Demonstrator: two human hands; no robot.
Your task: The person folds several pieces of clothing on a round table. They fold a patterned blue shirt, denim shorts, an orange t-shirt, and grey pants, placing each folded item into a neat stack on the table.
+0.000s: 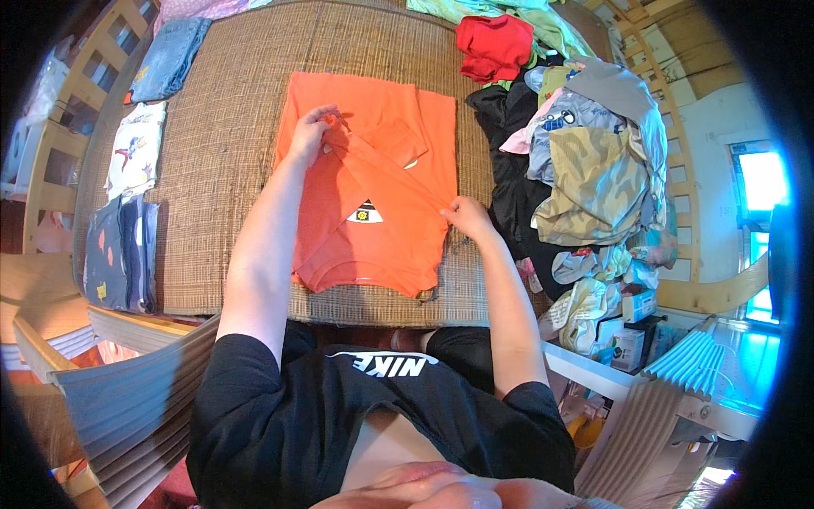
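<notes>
An orange T-shirt (381, 254) lies on a woven mat in front of me, its neckline towards my body. Part of its fabric is folded over the front, partly covering a black, white and yellow print (365, 213). My left hand (311, 133) pinches bunched orange cloth at the upper left of the shirt. At the right edge, my right hand (467, 217) grips the cloth between thumb and fingers. The fabric is drawn taut on a diagonal between the two hands.
Folded jeans (170, 57), a folded white printed garment (137, 153) and folded dark clothes (121, 254) line the left side of the woven mat (210, 159). A heap of clothes with a camouflage garment (591, 184) and a red garment (495, 48) lies to the right. Wooden rails (677, 191) border the mat.
</notes>
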